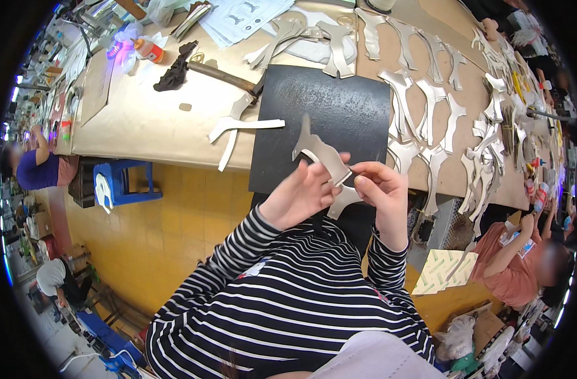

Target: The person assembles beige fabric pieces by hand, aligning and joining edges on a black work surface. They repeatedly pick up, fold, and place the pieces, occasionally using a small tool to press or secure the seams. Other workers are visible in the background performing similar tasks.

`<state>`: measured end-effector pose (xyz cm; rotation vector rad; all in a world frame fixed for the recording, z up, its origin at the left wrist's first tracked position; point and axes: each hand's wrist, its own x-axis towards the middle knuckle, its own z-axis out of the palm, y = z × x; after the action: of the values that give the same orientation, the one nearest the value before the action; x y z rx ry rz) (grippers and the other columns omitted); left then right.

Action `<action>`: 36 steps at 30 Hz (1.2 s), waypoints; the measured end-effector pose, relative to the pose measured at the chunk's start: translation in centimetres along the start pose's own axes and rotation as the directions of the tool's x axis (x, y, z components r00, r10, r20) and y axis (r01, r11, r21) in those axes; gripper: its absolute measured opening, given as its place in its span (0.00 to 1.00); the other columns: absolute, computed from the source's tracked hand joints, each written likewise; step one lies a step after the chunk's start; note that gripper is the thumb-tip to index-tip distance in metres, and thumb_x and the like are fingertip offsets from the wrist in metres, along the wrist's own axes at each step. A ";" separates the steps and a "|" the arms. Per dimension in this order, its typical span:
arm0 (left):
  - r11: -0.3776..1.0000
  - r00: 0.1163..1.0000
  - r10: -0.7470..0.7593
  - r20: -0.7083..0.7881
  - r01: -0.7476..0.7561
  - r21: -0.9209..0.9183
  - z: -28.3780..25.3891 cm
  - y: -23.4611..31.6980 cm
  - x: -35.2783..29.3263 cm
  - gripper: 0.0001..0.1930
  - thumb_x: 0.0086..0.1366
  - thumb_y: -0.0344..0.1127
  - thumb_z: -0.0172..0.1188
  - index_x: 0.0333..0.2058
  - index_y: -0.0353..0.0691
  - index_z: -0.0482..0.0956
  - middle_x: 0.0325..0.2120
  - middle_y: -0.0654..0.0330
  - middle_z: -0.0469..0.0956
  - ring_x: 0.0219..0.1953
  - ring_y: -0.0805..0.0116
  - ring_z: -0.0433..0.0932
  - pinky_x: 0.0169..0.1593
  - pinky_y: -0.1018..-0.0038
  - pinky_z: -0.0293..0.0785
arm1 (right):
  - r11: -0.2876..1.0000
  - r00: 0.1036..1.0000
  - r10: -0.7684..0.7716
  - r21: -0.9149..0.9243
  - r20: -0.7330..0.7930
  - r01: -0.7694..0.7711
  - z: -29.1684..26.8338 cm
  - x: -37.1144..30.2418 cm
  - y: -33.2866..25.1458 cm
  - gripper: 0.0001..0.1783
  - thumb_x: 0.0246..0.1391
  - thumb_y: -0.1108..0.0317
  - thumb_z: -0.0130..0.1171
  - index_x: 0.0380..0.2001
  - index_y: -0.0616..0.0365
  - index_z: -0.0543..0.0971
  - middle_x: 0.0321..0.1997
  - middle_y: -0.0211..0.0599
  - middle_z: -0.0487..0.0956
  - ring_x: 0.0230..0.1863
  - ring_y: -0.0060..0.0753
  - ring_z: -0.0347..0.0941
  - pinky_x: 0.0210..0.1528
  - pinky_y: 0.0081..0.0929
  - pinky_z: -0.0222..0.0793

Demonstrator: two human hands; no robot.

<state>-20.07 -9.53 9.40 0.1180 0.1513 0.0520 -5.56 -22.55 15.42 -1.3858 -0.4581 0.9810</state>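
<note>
Above the near part of a black mat (326, 95), I hold a curved, pale beige cut piece (324, 153) that looks like leather. My left hand (303, 194) supports it from below, its fingers curled behind the piece and its thumb raised. Thumb and forefinger of my right hand (382, 189) pinch together at the piece's near corner. A second pale piece (344, 201) lies just under my hands, partly covered by them. Left of the mat, a forked pale piece (238, 126) rests with one arm over the mat's edge, near a wooden-handled hammer (222, 77).
Rows of similar pale pieces (432, 104) cover the table's right side, with more stacked at the back (282, 38). An orange-and-white bottle (148, 50), a black cloth (175, 68) and paper sheets (244, 18) lie far left. A blue stool (127, 183) stands left; a co-worker (512, 268) sits right.
</note>
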 end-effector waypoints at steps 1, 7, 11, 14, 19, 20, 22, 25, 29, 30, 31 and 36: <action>0.995 0.994 0.079 -0.072 -0.075 0.065 0.7 0.2 0.6 0.27 0.71 0.47 0.54 0.61 0.36 0.64 0.47 0.60 0.74 0.45 0.74 0.73 0.46 0.80 0.72 | 1.000 1.000 0.008 0.005 -0.019 -0.008 0.3 -0.3 -0.1 0.11 0.57 0.76 0.61 0.44 0.67 0.80 0.30 0.26 0.79 0.28 0.13 0.69 0.31 0.13 0.63; 0.791 0.943 0.313 -0.115 -0.192 0.580 3.7 1.0 2.3 0.14 0.64 0.32 0.64 0.46 0.38 0.75 0.41 0.61 0.78 0.42 0.75 0.77 0.43 0.79 0.75 | 0.997 0.995 -0.056 0.044 -0.084 0.060 0.3 -2.0 -0.6 0.13 0.57 0.78 0.60 0.46 0.68 0.78 0.36 0.30 0.80 0.35 0.14 0.72 0.38 0.12 0.67; 0.694 0.933 0.355 -0.062 -0.219 0.686 3.4 1.1 2.2 0.13 0.63 0.27 0.64 0.46 0.35 0.76 0.40 0.59 0.80 0.41 0.73 0.79 0.45 0.76 0.77 | 0.994 0.998 -0.050 0.098 -0.024 0.053 -0.3 -1.9 -0.5 0.15 0.56 0.79 0.61 0.47 0.70 0.77 0.38 0.31 0.80 0.37 0.15 0.73 0.41 0.12 0.68; 0.626 0.922 0.384 -0.040 -0.228 0.746 3.3 0.8 2.1 0.13 0.62 0.26 0.64 0.46 0.34 0.76 0.40 0.58 0.80 0.41 0.72 0.80 0.45 0.76 0.78 | 0.992 0.999 -0.032 0.120 -0.009 0.033 -0.2 -1.7 -0.3 0.15 0.56 0.79 0.61 0.47 0.70 0.78 0.37 0.31 0.79 0.36 0.15 0.73 0.40 0.12 0.68; 0.613 0.921 0.386 -0.051 -0.215 0.760 3.4 0.6 2.0 0.13 0.62 0.28 0.65 0.44 0.34 0.76 0.39 0.55 0.80 0.44 0.68 0.79 0.49 0.72 0.76 | 0.992 1.000 -0.025 0.122 0.003 0.024 -0.3 -1.4 0.1 0.14 0.56 0.78 0.61 0.46 0.69 0.78 0.34 0.29 0.79 0.33 0.14 0.72 0.36 0.11 0.67; 0.609 0.921 0.386 -0.047 -0.216 0.763 3.3 0.6 2.0 0.12 0.62 0.28 0.65 0.44 0.34 0.76 0.39 0.55 0.80 0.44 0.67 0.79 0.50 0.71 0.76 | 0.992 1.000 -0.023 0.128 0.001 0.023 -0.3 -1.3 0.2 0.14 0.56 0.78 0.61 0.46 0.69 0.79 0.33 0.29 0.79 0.33 0.13 0.72 0.35 0.11 0.66; 0.603 0.923 0.382 -0.039 -0.217 0.768 3.1 0.7 2.0 0.12 0.62 0.27 0.64 0.43 0.34 0.76 0.39 0.54 0.80 0.44 0.66 0.80 0.50 0.70 0.76 | 0.991 1.000 -0.020 0.134 -0.006 0.020 -0.4 -1.3 0.3 0.13 0.56 0.78 0.62 0.45 0.69 0.79 0.32 0.28 0.78 0.31 0.13 0.71 0.34 0.11 0.65; 0.602 0.925 0.378 -0.034 -0.218 0.768 3.0 0.7 2.1 0.11 0.62 0.27 0.64 0.43 0.34 0.75 0.39 0.54 0.80 0.44 0.65 0.80 0.51 0.70 0.76 | 0.991 1.000 -0.019 0.131 -0.022 0.022 -0.4 -1.3 0.4 0.12 0.56 0.77 0.62 0.44 0.69 0.80 0.29 0.27 0.78 0.29 0.12 0.69 0.31 0.11 0.63; 0.618 0.925 0.379 -0.040 -0.220 0.755 3.2 0.6 2.3 0.12 0.62 0.27 0.64 0.43 0.34 0.75 0.40 0.55 0.79 0.45 0.65 0.79 0.51 0.70 0.76 | 0.991 0.998 0.004 0.135 -0.070 0.005 -0.1 -1.2 0.4 0.10 0.56 0.76 0.61 0.42 0.68 0.81 0.26 0.26 0.76 0.26 0.11 0.67 0.27 0.10 0.58; 0.621 0.923 0.382 -0.036 -0.228 0.750 3.2 0.7 2.3 0.12 0.62 0.27 0.64 0.44 0.34 0.75 0.40 0.55 0.79 0.45 0.66 0.79 0.51 0.70 0.76 | 0.989 0.995 0.018 0.145 -0.095 -0.004 -0.1 -1.2 0.4 0.10 0.56 0.76 0.61 0.41 0.67 0.81 0.26 0.25 0.76 0.25 0.11 0.66 0.26 0.10 0.57; 0.620 0.921 0.387 -0.039 -0.229 0.750 3.2 0.7 2.3 0.12 0.62 0.28 0.64 0.44 0.34 0.75 0.40 0.55 0.79 0.45 0.66 0.79 0.51 0.71 0.75 | 0.990 0.994 -0.003 0.143 -0.107 0.019 -0.1 -1.1 0.4 0.10 0.56 0.75 0.61 0.41 0.68 0.80 0.25 0.25 0.75 0.23 0.11 0.64 0.24 0.10 0.54; 0.592 0.890 0.453 -0.058 -0.251 0.766 3.5 1.4 2.5 0.13 0.65 0.29 0.62 0.47 0.35 0.74 0.41 0.57 0.78 0.44 0.71 0.78 0.51 0.73 0.74 | 0.983 0.948 -0.139 0.076 -0.285 0.168 -1.0 1.1 1.6 0.13 0.57 0.72 0.62 0.46 0.64 0.79 0.25 0.19 0.70 0.24 0.08 0.61 0.24 0.10 0.51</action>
<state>-17.12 -8.43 12.63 0.9878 0.4001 0.4178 -4.64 -22.46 13.40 -1.3510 -0.2961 0.6598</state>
